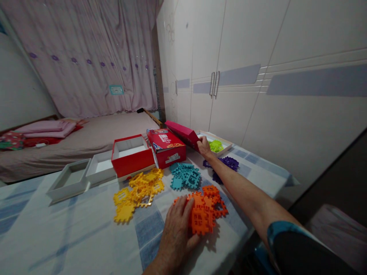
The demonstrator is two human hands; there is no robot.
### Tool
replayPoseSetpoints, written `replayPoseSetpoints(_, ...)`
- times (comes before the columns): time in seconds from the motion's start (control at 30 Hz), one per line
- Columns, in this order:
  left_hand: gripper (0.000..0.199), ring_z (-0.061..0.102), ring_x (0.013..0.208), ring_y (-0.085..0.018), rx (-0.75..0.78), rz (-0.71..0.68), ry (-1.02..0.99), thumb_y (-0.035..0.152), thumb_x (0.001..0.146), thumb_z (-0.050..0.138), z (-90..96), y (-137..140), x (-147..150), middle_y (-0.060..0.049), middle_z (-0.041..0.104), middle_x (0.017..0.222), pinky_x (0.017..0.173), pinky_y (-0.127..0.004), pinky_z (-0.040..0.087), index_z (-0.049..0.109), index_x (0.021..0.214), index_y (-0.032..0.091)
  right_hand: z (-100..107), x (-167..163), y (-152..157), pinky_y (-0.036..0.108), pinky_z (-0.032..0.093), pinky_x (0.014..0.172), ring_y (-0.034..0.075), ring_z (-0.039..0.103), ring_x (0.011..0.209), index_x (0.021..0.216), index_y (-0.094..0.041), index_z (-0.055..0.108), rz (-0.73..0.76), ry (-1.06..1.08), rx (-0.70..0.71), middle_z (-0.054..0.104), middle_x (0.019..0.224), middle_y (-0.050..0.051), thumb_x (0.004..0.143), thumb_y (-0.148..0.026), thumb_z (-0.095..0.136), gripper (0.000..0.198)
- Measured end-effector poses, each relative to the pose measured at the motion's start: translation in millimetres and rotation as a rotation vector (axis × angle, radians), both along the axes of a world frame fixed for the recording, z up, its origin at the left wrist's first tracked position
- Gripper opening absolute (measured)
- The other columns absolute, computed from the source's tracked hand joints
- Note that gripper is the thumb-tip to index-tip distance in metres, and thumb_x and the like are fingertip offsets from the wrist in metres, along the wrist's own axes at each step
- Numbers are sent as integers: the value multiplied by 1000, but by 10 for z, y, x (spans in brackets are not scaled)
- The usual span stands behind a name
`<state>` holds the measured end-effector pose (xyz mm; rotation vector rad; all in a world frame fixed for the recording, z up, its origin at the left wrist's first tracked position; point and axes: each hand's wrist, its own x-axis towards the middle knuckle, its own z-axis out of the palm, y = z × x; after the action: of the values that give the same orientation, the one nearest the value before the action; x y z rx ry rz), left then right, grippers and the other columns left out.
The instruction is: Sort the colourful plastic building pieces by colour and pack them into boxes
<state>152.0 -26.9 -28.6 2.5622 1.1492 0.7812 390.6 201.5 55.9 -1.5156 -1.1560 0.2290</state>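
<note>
My left hand curls its fingers and thumb around the near-left side of some orange interlocking blocks, which partly hide the grip. Reaching forward, my right hand grips the near end of a pinkish-red box lid. That lid is tilted beside a closed red printed box. Just right of my right hand, lime-green pieces lie in a shallow white tray. Purple pieces lie partly behind my right forearm. Teal pieces sit between my hands.
Yellow pieces are spread left of the teal ones. An open red box, a white box and a grey-white box stand along the table's far left. A bed and a white wardrobe border the table.
</note>
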Motion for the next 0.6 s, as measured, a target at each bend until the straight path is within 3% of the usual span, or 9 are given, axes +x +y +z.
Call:
replayPoseSetpoints(0.17,76,38,136,-36,-20,-5,16,31,70,64,-15,7,-15,-16,41,148,109,-57,34,43,142,19,111,126,88,38,43,92,22,55,99,97,-20,44,-176,195,79,60,106,12,77,-25,38,21)
replayPoseSetpoints(0.27,78,37,136,-36,-2,5,5,30,69,64,-72,12,-17,-15,40,149,110,-56,33,42,143,19,137,247,121,37,45,92,23,55,105,98,-19,45,-260,287,124,59,110,14,74,-29,49,26)
replayPoseSetpoints(0.5,75,36,137,-35,28,0,-14,36,75,64,-68,4,-17,-16,40,149,110,-56,34,41,143,18,93,616,140,28,54,66,19,63,78,84,-19,54,-284,511,203,62,72,1,69,-25,53,16)
replayPoseSetpoints(0.6,74,38,136,-36,5,-7,9,36,74,64,-3,-3,-15,-18,41,148,110,-56,34,43,142,15,120,858,142,26,55,62,16,63,71,84,-17,54,-308,630,226,59,67,-2,70,-21,52,15)
